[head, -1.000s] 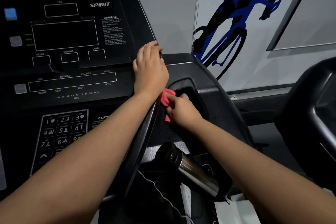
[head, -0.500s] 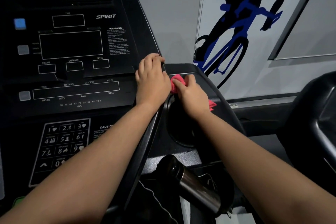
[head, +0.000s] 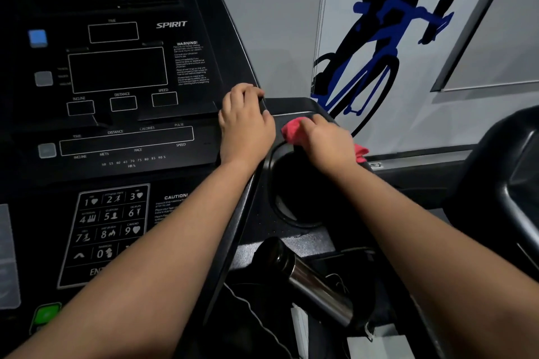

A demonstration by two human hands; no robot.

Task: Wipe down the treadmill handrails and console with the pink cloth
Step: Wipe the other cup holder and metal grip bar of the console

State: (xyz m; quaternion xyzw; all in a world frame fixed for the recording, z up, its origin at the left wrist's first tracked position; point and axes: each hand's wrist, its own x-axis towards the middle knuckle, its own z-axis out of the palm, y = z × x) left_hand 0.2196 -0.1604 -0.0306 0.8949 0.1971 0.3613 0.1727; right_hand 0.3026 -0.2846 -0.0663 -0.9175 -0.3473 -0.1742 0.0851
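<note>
Nearest: steel bottle [head: 318, 285] lies tilted in the lower tray, not involved. Just past it is the round cup holder [head: 291, 213], a dark recess.

Right hand [head: 329, 143] sits on the cup holder's far rim. Its fingers are curled down over the pink cloth [head: 293, 131], which is bunched under the palm. One tuft pokes out left of the knuckles and a tail shows right of the wrist.

My read on the cloth: light, soft, limp, conforms to any contour. Best gripped as a wad so pressure spreads; loose tails could snag on edges.

Left hand [head: 248, 122] is just beside, fingers hooked over the right edge of the console [head: 116, 67], likely bracing. The console face looks hard and smooth, with buttons, so go light there.

Farthest: wall with cyclist graphic [head: 373, 52].
</note>
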